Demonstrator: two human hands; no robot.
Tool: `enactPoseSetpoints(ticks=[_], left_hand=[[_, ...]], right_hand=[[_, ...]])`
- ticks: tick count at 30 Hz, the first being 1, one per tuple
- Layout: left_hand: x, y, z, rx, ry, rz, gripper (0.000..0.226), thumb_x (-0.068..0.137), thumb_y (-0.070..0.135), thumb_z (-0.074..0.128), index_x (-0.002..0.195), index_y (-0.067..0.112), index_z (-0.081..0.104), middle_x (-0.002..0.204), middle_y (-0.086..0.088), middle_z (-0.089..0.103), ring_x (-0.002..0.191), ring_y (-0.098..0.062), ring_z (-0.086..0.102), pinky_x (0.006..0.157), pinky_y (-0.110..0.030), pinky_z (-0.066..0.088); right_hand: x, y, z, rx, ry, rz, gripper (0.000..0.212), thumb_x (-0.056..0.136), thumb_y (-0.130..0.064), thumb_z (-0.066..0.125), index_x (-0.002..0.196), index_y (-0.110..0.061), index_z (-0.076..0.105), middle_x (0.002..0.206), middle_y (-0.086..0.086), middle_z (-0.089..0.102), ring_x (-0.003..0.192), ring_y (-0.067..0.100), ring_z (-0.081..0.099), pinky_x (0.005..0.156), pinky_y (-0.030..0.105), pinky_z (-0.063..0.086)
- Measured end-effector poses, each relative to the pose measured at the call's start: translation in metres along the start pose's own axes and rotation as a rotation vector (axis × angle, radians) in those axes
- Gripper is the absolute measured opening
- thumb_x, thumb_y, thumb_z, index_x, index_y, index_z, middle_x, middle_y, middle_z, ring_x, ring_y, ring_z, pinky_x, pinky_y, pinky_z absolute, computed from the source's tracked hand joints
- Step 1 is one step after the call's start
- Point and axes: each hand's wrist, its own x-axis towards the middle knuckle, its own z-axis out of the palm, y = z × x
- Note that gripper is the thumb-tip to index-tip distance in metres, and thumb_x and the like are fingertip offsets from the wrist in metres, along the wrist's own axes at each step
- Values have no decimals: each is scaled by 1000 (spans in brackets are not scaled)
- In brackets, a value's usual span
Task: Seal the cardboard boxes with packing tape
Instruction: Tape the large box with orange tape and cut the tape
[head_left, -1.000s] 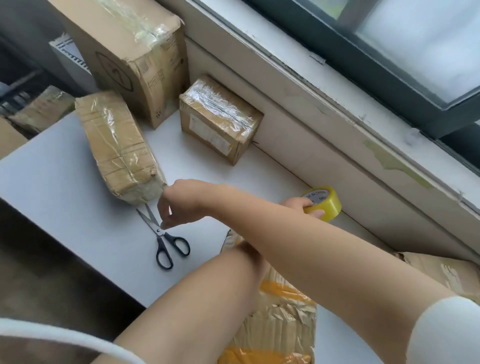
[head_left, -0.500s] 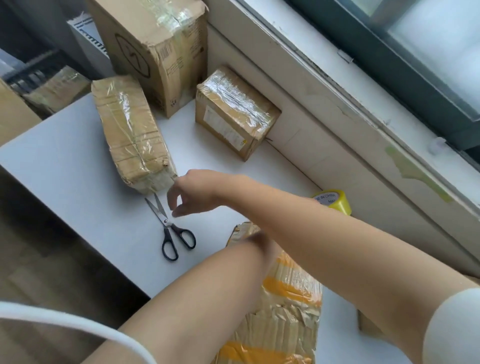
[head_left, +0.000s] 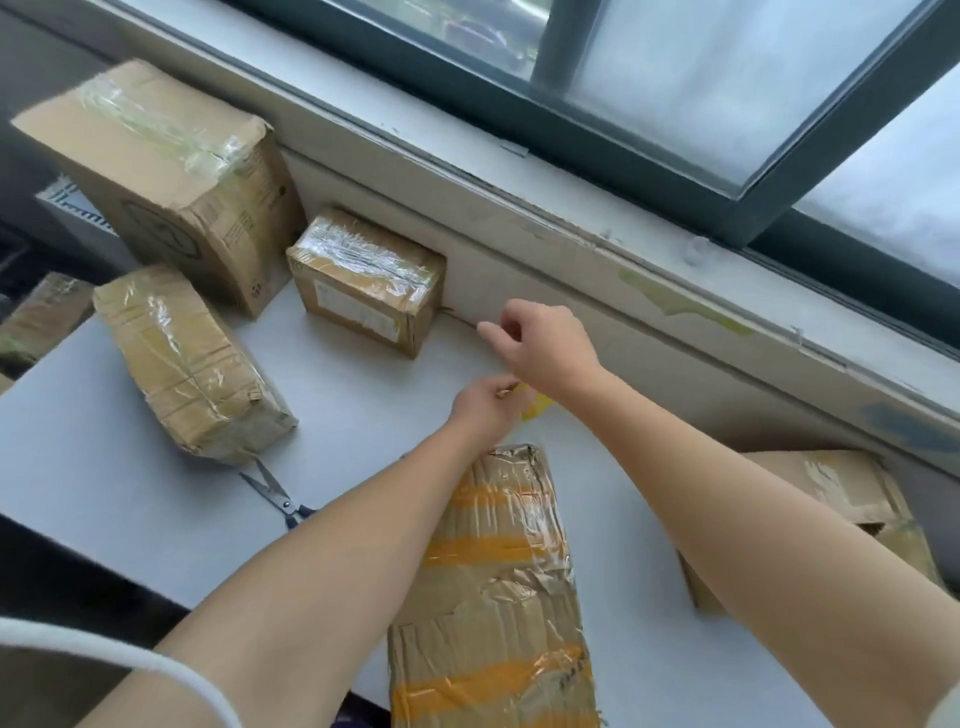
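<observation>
A long cardboard box (head_left: 498, 571), wrapped with clear and orange tape, lies on the white table (head_left: 104, 493) between my forearms. Just beyond its far end my left hand (head_left: 485, 410) grips the yellow tape roll (head_left: 536, 409), which is mostly hidden under my hands. My right hand (head_left: 545, 348) hovers right above the roll with thumb and forefinger pinched together. Whether a strip of tape sits between those fingers does not show.
Black-handled scissors (head_left: 280, 499) lie left of my left forearm. A taped parcel (head_left: 182, 364), a small box (head_left: 363, 280) and a large box (head_left: 156, 166) stand at the back left. Another box (head_left: 831, 493) sits at the right, against the wall under the window sill (head_left: 675, 249).
My right hand has left the spot above the scissors and swung right to above the tape roll. My arms are uncrossed. My view has tilted up toward the window.
</observation>
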Motion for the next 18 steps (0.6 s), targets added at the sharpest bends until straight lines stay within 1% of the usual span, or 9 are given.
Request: enactPoseSetpoints(ticks=[2, 4, 6, 8, 10, 12, 14, 16, 18], left_hand=[[-1, 3, -1, 40, 3, 41, 48, 96, 50, 66, 133, 21, 66, 99, -2, 69, 95, -19, 67, 82, -31, 50], [-4, 4, -4, 61, 7, 78, 42, 96, 48, 66, 127, 20, 69, 82, 2, 67, 74, -10, 63, 69, -27, 47], [-5, 1, -6, 14, 8, 95, 27, 96, 44, 67, 113, 25, 75, 74, 5, 66, 66, -8, 60, 67, -28, 50], [0, -6, -10, -40, 33, 96, 17, 98, 39, 67, 104, 27, 77, 67, 9, 63, 63, -7, 58, 66, -25, 50], [-1, -6, -14, -49, 47, 106, 22, 99, 35, 66, 110, 20, 78, 67, 12, 61, 57, 0, 54, 61, -17, 44], [-2, -7, -15, -80, 35, 113, 22, 101, 32, 64, 113, 18, 75, 71, 6, 62, 60, -4, 54, 59, -12, 45], [-5, -5, -15, -114, 18, 106, 18, 103, 29, 62, 112, 19, 73, 74, 1, 66, 64, -9, 56, 60, -10, 47], [-8, -6, -18, -133, -10, 102, 25, 103, 30, 61, 120, 16, 72, 78, 0, 71, 70, -12, 60, 67, -14, 50], [-14, -5, -23, -112, -56, 104, 31, 105, 32, 58, 128, 15, 68, 82, 0, 74, 75, -14, 62, 69, -17, 51]], right_hand=[[-4, 26, -8, -2, 68, 231, 39, 97, -56, 56, 92, -18, 54, 84, 1, 63, 86, 30, 59, 70, 37, 41], [-6, 42, -7, 27, 2, 420, 57, 92, -68, 53, 115, -15, 54, 104, 6, 67, 99, 32, 62, 79, 38, 46], [-7, 45, -2, 117, -91, 537, 77, 87, -77, 51, 134, -16, 47, 112, 9, 71, 102, 32, 68, 89, 40, 54], [-8, 43, 0, 227, -117, 594, 78, 87, -73, 54, 140, -18, 44, 98, 8, 72, 86, 30, 74, 85, 45, 60], [-8, 42, -2, 241, -143, 620, 69, 90, -65, 58, 136, -14, 48, 91, 5, 68, 76, 27, 75, 80, 44, 63], [-12, 41, -1, 221, -222, 644, 68, 93, -63, 56, 136, -12, 49, 102, 6, 66, 79, 26, 75, 80, 44, 64], [-14, 43, 7, 390, -276, 688, 73, 95, -60, 57, 150, -14, 38, 117, 9, 62, 88, 27, 74, 84, 45, 62], [-13, 41, 15, 642, -226, 701, 76, 96, -48, 65, 157, -18, 31, 124, 10, 61, 97, 29, 73, 87, 45, 61], [-9, 36, 20, 742, -109, 639, 69, 89, -37, 77, 148, -21, 44, 129, 11, 62, 104, 29, 70, 89, 48, 61]])
